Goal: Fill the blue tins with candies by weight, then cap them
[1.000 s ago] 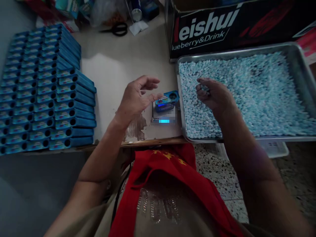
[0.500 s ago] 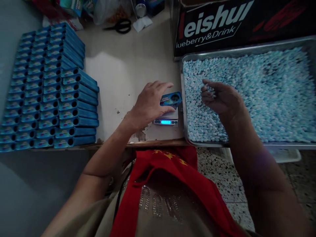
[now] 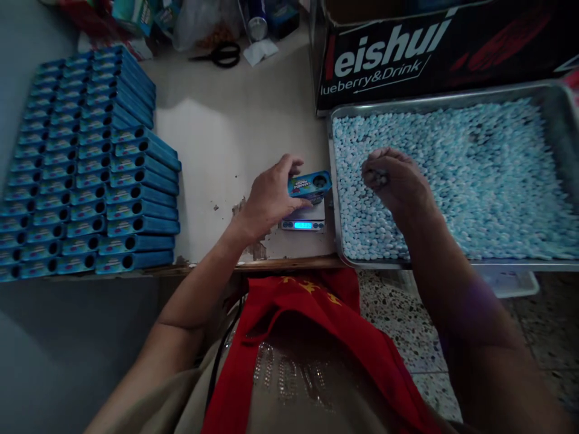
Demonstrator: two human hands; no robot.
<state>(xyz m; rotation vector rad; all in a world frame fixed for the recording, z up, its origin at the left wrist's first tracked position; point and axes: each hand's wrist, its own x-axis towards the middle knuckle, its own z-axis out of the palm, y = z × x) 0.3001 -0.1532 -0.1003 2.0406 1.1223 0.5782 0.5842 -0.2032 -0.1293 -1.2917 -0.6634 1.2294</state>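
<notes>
A small blue candy box (image 3: 301,185) with a round hole, dark inside, sits at the small digital scale (image 3: 320,211). Whether it rests on the plate or is held just above it, I cannot tell. My left hand (image 3: 274,193) is closed around the box's left part, thumb on the near side and fingers on the far side. The scale's display glows blue. Over the left part of a metal tray (image 3: 332,154) full of pale blue and white candies (image 3: 474,199), my right hand (image 3: 398,181) is closed on several candies (image 3: 381,178), its fingers curled inward.
Stacked blue boxes (image 3: 140,208) fill the table's left side, their holes facing me. Black scissors (image 3: 225,54), a plastic bag (image 3: 203,27) and a can (image 3: 257,27) lie at the back. Behind the tray stands a large black carton (image 3: 389,57).
My left fingers have closed in on the blue box, which has shifted slightly left. My right hand has moved a little left, its fingers curling more tightly around the candies.
</notes>
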